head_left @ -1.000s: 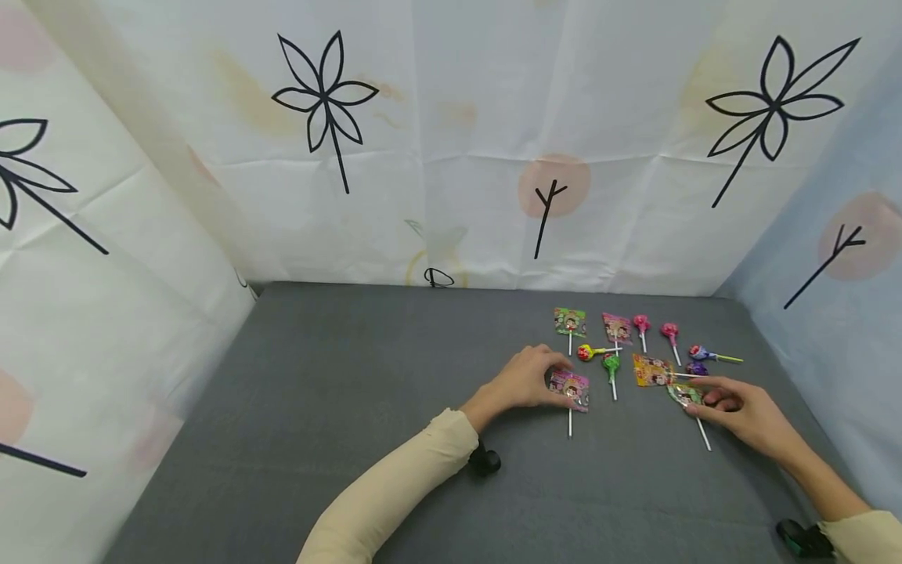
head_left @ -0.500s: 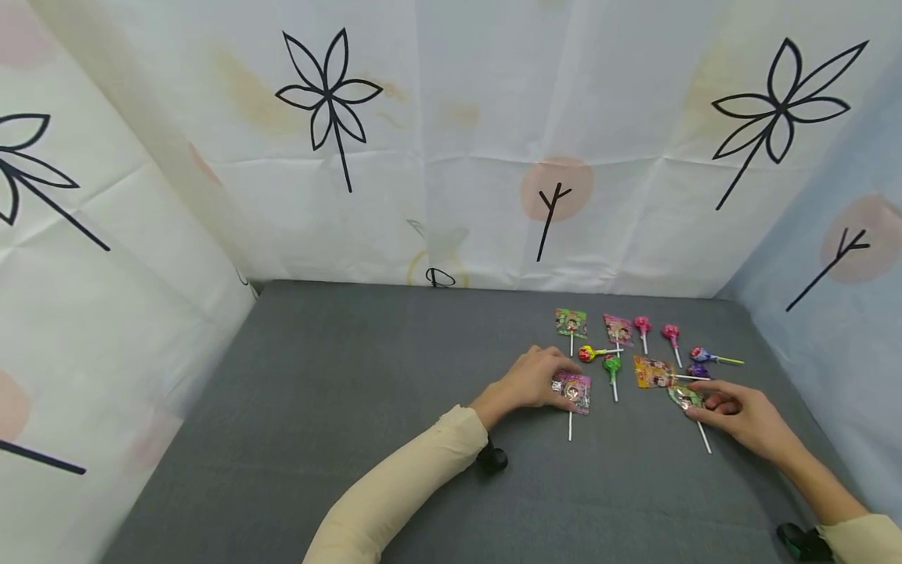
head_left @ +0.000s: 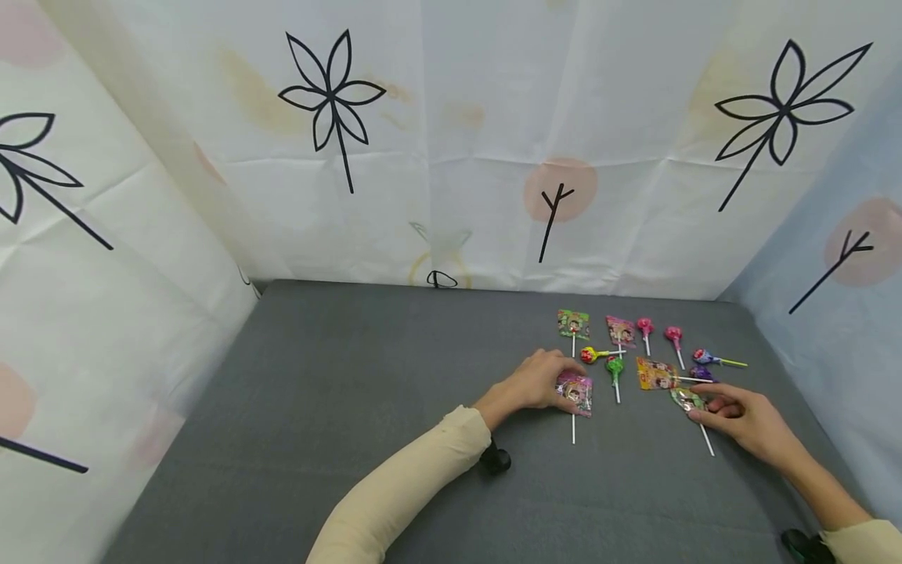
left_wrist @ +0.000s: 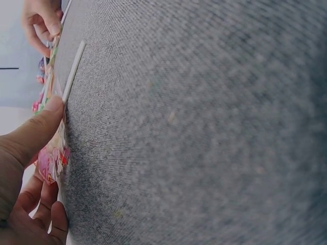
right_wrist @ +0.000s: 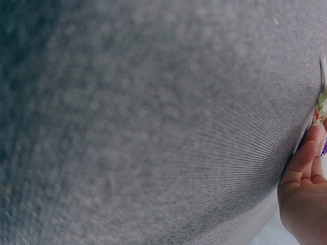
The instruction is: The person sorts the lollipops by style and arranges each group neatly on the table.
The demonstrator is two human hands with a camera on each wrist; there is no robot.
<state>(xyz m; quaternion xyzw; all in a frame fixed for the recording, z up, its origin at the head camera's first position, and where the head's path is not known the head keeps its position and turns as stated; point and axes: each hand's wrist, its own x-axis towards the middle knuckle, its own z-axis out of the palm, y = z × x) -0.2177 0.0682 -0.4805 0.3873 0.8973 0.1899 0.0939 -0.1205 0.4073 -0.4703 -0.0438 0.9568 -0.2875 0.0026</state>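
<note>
Pink lollipop (head_left: pixel 578 395), stick (head_left: pixel 574 430) pointing nearward, left fingers (head_left: pixel 566 363) pinching; green lollipop (head_left: pixel 685 399), stick slanting near-right, right fingers (head_left: pixel 713 388) pinching.

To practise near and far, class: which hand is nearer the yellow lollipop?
Left. The left hand is close by the yellow lollipop, on its left; the right hand is farther off, to its right.

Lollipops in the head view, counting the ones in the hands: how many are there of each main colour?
Pink lollipops: 4
Green lollipops: 3
Orange lollipop: 1
Yellow lollipop: 1
Blue lollipop: 1
Purple lollipop: 1
Total: 11
</note>
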